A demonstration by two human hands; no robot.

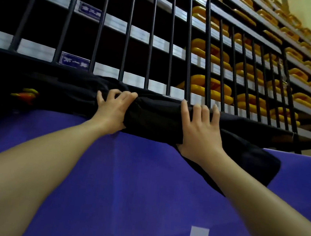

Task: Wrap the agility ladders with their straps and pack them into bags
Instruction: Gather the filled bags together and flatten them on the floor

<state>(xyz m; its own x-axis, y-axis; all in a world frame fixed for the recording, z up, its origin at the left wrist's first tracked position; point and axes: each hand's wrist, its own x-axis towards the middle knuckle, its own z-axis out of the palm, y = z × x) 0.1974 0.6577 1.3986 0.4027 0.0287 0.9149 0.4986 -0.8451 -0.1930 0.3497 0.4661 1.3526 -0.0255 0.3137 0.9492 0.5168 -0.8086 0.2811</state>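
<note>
My left hand point(113, 109) holds a closed grip on bunched fabric of the black bag point(155, 116), which lies across the far edge of the purple-covered worktop point(126, 172) against the black metal rail point(151, 40). My right hand point(199, 130) rests on the bag, fingers straight, gripping nothing. Yellow ladder bundles point(208, 85) fill the shelves behind.

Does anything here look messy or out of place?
Mostly tidy. One oddity: at the far left, yellow and orange ladder pieces poke out of the black bags, while the bag under both hands looks closed.
</note>
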